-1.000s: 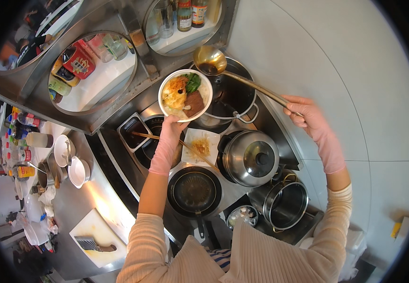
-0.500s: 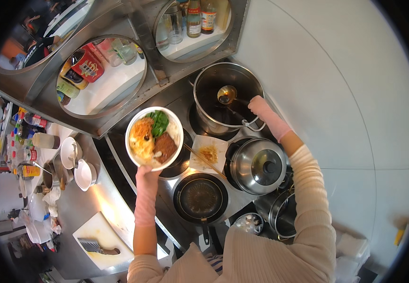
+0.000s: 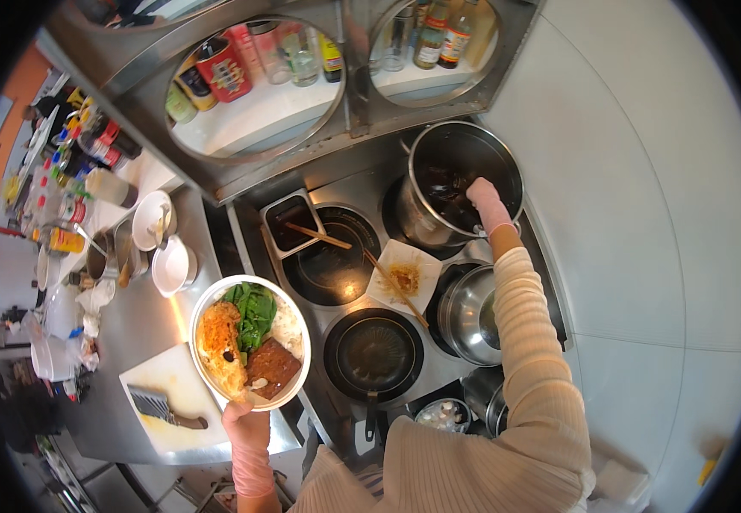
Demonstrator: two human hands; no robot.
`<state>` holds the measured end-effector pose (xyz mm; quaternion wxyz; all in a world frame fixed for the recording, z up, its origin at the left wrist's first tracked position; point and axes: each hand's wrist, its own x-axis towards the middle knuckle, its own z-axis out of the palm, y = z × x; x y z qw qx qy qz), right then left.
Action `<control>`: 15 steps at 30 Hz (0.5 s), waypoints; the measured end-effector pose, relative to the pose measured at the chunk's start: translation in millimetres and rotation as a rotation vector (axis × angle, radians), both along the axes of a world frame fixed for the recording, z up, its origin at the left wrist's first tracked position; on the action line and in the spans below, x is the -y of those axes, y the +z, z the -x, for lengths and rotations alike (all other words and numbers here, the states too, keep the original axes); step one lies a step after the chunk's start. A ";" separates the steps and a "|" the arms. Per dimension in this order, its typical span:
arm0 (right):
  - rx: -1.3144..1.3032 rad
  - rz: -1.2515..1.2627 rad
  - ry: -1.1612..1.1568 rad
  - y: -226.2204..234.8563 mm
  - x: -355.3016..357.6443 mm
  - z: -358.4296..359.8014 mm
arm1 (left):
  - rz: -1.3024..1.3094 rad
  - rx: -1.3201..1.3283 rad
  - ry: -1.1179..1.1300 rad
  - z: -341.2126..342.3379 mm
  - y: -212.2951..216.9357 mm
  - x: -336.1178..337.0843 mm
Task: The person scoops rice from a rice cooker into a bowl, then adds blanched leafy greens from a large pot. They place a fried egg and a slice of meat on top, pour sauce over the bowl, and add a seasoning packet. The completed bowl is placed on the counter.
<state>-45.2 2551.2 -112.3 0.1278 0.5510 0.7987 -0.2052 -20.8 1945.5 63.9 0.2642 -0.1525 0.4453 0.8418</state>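
My left hand (image 3: pixel 247 427), in a pink glove, grips the near rim of a white bowl (image 3: pixel 306 344). In the bowl lie white rice, green leaves (image 3: pixel 252 309), a golden fried egg (image 3: pixel 221 338) and a brown slab (image 3: pixel 274 368) whose kind I cannot tell. My right hand (image 3: pixel 488 202), also gloved in pink, is closed over the tall steel pot (image 3: pixel 419 209) at the back right. It holds a ladle, whose handle and bowl are hardly visible against the dark liquid.
A frying pan (image 3: pixel 374 352), a white square dish (image 3: pixel 420 282) with chopsticks across it, and a steel sauce tray (image 3: pixel 289 224) stand on the stove. A lidded pot (image 3: pixel 471 312) is under my right forearm. Left, a cleaver (image 3: pixel 165 406) lies on a cutting board (image 3: pixel 144 438).
The bowl in my left hand has come nearer and left, uncovering the sauce tray and a burner. The ladle, plain to see before, has sunk into the pot's dark contents. My view has shifted.
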 end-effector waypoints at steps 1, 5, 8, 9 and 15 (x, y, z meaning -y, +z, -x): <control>0.012 -0.032 0.050 -1.9 -2.1 -4.4 | 0.022 0.013 0.030 -4.6 1.9 8.8; 0.131 -0.220 0.301 6.8 2.2 -30.8 | -0.045 -0.030 0.053 -26.3 10.8 47.2; 0.125 -0.253 0.435 38.2 24.5 -49.9 | -0.065 -0.037 0.154 -43.7 15.6 80.6; 0.065 -0.318 0.467 51.6 39.3 -54.1 | -0.081 -0.058 0.156 -51.8 19.3 93.2; -0.334 -0.447 0.765 159.1 182.2 -92.7 | -0.191 -0.021 0.181 -82.4 33.8 186.9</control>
